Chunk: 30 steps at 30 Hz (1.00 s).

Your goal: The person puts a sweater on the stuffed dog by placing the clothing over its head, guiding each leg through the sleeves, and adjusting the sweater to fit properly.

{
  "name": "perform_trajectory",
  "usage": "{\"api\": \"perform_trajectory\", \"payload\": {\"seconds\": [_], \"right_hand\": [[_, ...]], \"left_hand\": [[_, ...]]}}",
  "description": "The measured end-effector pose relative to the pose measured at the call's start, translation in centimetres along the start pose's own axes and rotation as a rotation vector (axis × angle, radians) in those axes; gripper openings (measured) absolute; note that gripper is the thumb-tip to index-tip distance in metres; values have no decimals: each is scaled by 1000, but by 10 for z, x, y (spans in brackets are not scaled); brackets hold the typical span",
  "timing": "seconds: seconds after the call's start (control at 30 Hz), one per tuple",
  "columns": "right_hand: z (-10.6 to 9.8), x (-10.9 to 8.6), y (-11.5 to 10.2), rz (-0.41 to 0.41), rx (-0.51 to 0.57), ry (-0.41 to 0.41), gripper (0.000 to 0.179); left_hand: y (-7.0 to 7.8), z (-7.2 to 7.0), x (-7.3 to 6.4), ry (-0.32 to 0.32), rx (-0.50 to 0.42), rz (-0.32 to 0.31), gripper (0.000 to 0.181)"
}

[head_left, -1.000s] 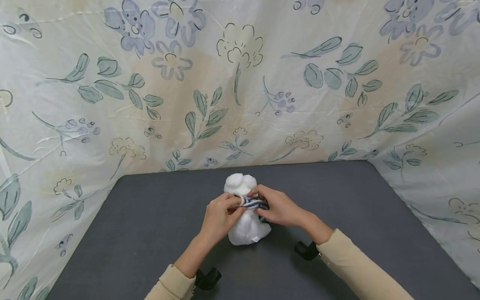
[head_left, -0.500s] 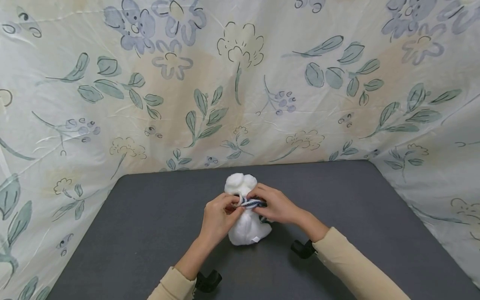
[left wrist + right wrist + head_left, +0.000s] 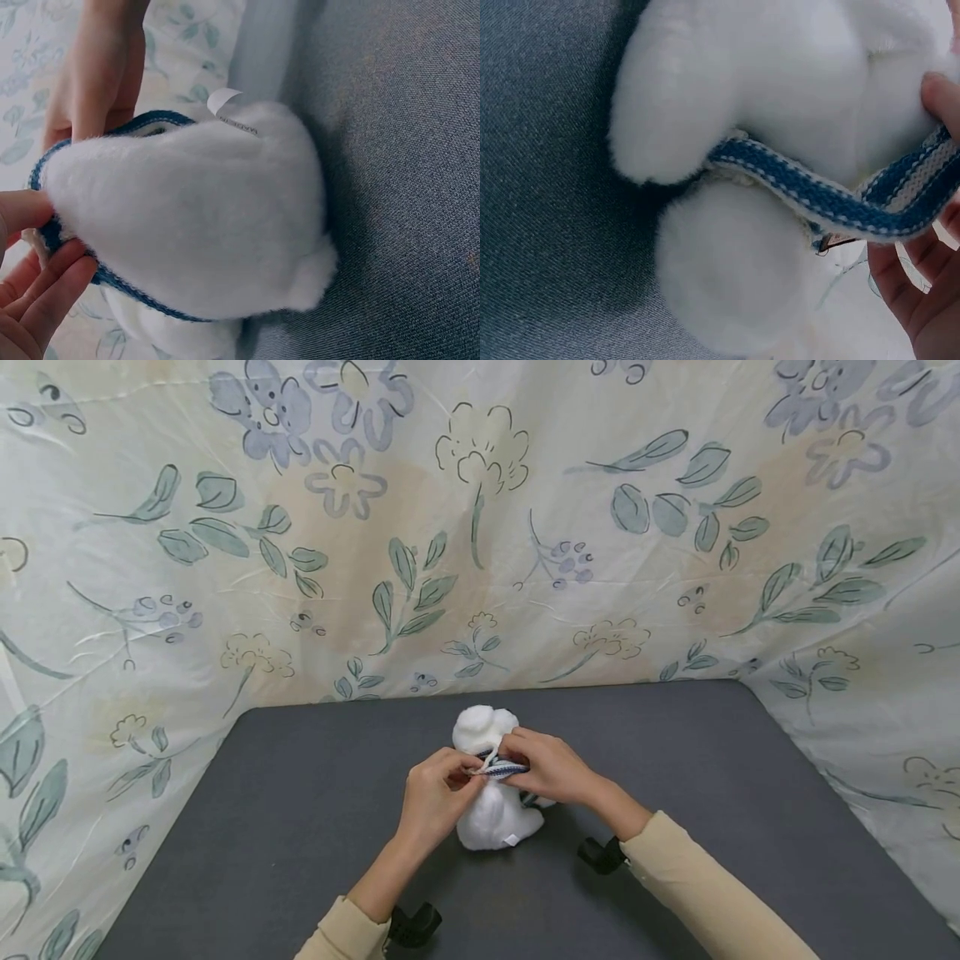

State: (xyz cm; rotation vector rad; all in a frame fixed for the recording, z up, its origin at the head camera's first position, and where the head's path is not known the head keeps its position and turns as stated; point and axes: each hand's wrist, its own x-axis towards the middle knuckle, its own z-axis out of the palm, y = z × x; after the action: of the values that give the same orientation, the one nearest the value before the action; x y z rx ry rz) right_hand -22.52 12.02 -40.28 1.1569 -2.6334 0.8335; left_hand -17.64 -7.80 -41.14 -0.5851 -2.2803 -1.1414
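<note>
A white plush toy (image 3: 491,818) sits upright on the table, its back to me and a white tag low on it. A blue-and-white knitted scarf (image 3: 802,191) runs round its neck. My left hand (image 3: 435,797) pinches the scarf behind the neck with thumb and fingers, as the left wrist view shows up close. My right hand (image 3: 553,770) grips another stretch of it just to the right. Between the hands a thin white strand (image 3: 491,757) slants up toward the right fingers. The toy's front is hidden in the head view.
The dark grey table (image 3: 330,768) spreads around the toy on all sides. A floral cloth (image 3: 337,568) hangs behind and along the sides. Black wrist mounts (image 3: 415,927) sit beneath both forearms, close over the tabletop.
My right hand has shifted slightly left. The white strand at the left fingers now leans right, and the toy's head has shifted a little right. My left hand has barely moved.
</note>
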Motion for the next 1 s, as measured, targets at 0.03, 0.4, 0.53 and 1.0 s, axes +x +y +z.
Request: {"api": "perform_trajectory", "payload": {"seconds": [0.03,0.4,0.53,1.0], "right_hand": [[1,0,0,1,-8,7,22],[10,7,-6,28,-101,160,32],[10,8,-7,43,-113,155,31],[12,7,-6,46,-61,142,28]], "left_hand": [[0,0,0,-3,0,5,13],[3,5,-3,-24,3,52,12],[3,4,-3,-27,-15,16,11],[4,-10,18,-73,196,-100,4]]}}
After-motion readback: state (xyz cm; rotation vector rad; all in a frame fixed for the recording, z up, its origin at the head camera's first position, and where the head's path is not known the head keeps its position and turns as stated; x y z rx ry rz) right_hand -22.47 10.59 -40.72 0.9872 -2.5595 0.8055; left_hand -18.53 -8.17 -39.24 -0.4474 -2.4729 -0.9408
